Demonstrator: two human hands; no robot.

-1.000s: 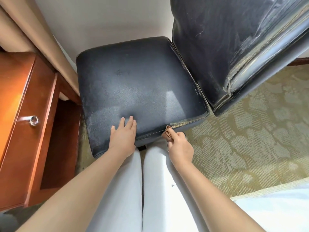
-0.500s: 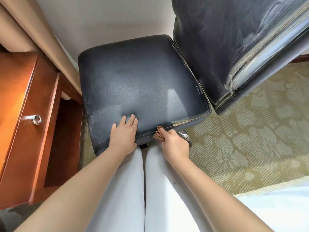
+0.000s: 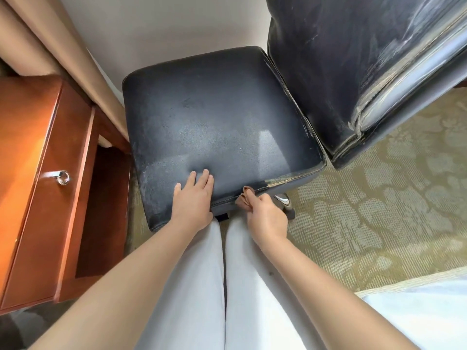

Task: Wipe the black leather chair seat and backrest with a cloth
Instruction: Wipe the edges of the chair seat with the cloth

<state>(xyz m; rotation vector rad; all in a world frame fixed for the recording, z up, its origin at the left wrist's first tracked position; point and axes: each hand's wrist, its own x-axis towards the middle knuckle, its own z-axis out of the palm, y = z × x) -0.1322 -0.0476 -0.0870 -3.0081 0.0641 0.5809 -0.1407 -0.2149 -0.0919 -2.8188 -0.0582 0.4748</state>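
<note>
Backrest point(image 3: 353, 72) top cropped; cloth point(image 3: 244, 198) mostly hidden.

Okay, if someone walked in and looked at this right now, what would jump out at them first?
Probably the black leather chair seat filling the middle, dusty grey across its surface, with the scuffed backrest at upper right. At the seat's near edge the left hand rests flat, while the right hand presses a small brown cloth against the stitched seam. A reddish wooden desk stands at left.

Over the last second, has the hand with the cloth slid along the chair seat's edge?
Yes. The right hand, pinching the cloth, slid left along the seat's front seam, toward the left hand resting flat on the seat.
</note>
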